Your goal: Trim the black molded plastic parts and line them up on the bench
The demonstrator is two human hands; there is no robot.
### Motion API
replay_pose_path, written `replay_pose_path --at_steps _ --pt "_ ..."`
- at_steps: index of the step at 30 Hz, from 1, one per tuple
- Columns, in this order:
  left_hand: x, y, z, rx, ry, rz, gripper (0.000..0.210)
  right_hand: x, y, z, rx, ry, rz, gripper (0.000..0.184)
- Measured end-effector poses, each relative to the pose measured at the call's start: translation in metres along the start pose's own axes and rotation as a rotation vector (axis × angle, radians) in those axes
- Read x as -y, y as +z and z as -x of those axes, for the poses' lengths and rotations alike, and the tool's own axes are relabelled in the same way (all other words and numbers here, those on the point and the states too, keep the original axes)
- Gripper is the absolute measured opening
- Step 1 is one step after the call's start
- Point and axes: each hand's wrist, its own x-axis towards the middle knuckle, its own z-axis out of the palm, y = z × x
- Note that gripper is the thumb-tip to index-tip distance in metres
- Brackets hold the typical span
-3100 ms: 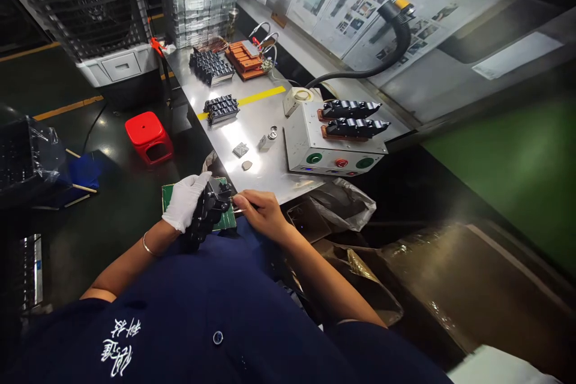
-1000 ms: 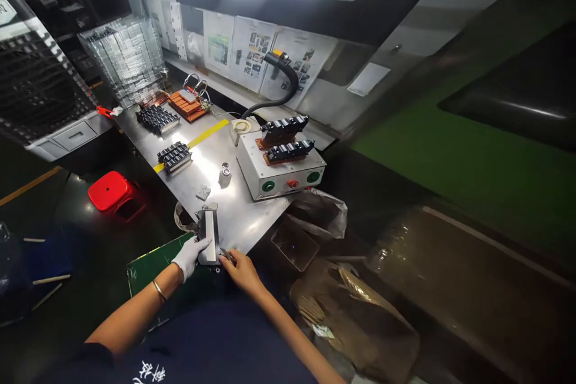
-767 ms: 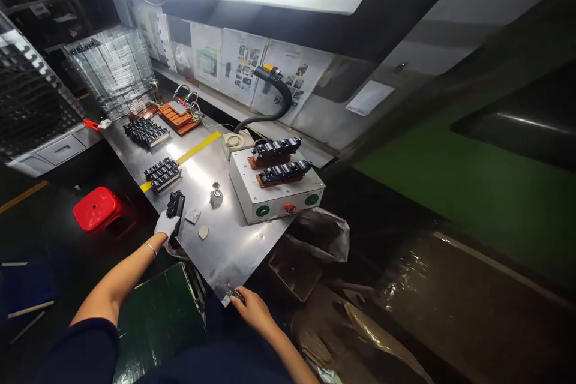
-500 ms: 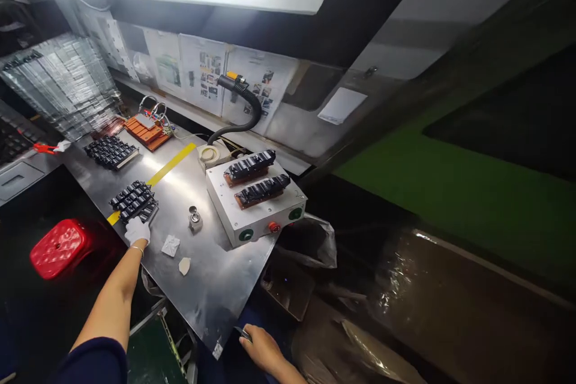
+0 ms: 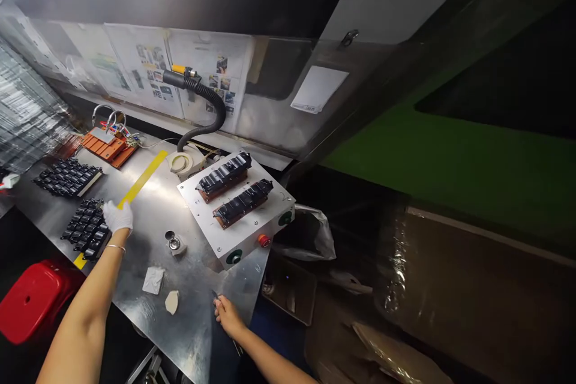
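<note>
My left hand (image 5: 119, 217) wears a white glove and reaches to the right end of a group of black ribbed strips (image 5: 85, 227) on the metal table. Its fingers look spread, beside the nearest strip; whether they touch it is unclear. My bare right hand (image 5: 229, 315) is closed around a slim pointed metal tool (image 5: 214, 294) above the table's near right part. Two more black ribbed parts (image 5: 243, 203) sit on brown bases on a white control box (image 5: 207, 216). A small metal-lidded container (image 5: 174, 243), a white folded pad (image 5: 153, 280) and a cream-coloured piece (image 5: 171, 302) lie between my hands.
Another group of black strips (image 5: 67, 176) lies farther left, before an orange fixture (image 5: 105, 145) with hoses. A black flexible hose (image 5: 211, 105) rises behind the box. The box has a red button (image 5: 263, 241). A red stool (image 5: 31, 300) stands at left. Yellow tape (image 5: 143, 179) crosses the table.
My left hand has moved from the near end of the black strips to their right end. My right hand has risen from beyond the table edge to over the table, still holding the tool. The view has shifted.
</note>
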Motion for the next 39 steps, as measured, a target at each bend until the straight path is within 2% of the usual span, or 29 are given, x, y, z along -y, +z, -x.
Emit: replay_pose_path --at_steps 3,6,7,9,11,13,15,18,21,22,24,27,30,32,33,35,37,39 --pt "-0.067 0.020 0.012 0.050 0.284 0.298 0.037 0.002 0.002 -0.008 0.030 0.030 -0.080 0.019" --pt "-0.131 0.040 0.036 0.211 0.609 0.403 0.052 0.002 0.000 -0.008 0.041 0.029 -0.116 0.023" --pt "-0.149 0.045 0.043 0.284 0.701 0.348 0.053 0.002 -0.001 -0.007 0.042 0.025 -0.116 0.024" --pt "-0.177 0.049 0.050 0.360 0.684 0.191 0.047 0.003 -0.002 -0.005 0.045 0.019 -0.096 0.024" --pt "-0.192 0.049 0.050 0.422 0.653 0.084 0.043 0.005 -0.004 -0.005 0.052 0.012 -0.055 0.023" --pt "-0.193 0.044 0.048 0.421 0.630 0.043 0.041 0.006 -0.004 -0.005 0.065 0.005 0.002 0.023" --pt "-0.183 0.034 0.049 0.342 0.595 0.077 0.039 0.006 -0.002 -0.005 0.077 -0.006 0.070 0.023" --pt "-0.149 0.006 0.061 0.160 0.500 0.217 0.043 0.009 0.000 -0.002 0.052 -0.055 0.193 0.023" --pt "-0.086 -0.033 0.090 0.064 0.263 0.239 0.051 0.019 0.004 0.006 -0.051 -0.176 0.335 0.022" --pt "-0.058 -0.046 0.105 0.066 0.157 0.211 0.052 0.025 0.006 0.009 -0.090 -0.230 0.381 0.024" --pt "0.005 -0.068 0.142 0.143 -0.026 0.143 0.055 0.041 0.015 0.014 -0.136 -0.348 0.466 0.032" --pt "0.107 -0.085 0.220 0.299 -0.268 -0.013 0.054 0.073 0.042 0.013 -0.099 -0.531 0.574 0.038" --pt "0.192 -0.077 0.316 0.387 -0.553 -0.162 0.048 0.106 0.078 0.001 -0.028 -0.651 0.664 0.042" --pt "0.228 -0.060 0.382 0.323 -0.671 -0.167 0.046 0.122 0.100 -0.011 0.001 -0.678 0.715 0.050" --pt "0.238 -0.050 0.412 0.266 -0.712 -0.197 0.048 0.126 0.109 -0.018 0.012 -0.678 0.737 0.053" --pt "0.249 -0.029 0.458 0.250 -0.712 -0.225 0.056 0.131 0.123 -0.031 0.044 -0.667 0.781 0.054" --pt "0.253 -0.011 0.483 0.270 -0.664 -0.156 0.063 0.132 0.130 -0.042 0.080 -0.661 0.814 0.050" --pt "0.258 -0.002 0.490 0.279 -0.705 -0.019 0.072 0.132 0.132 -0.045 0.067 -0.653 0.771 0.049"
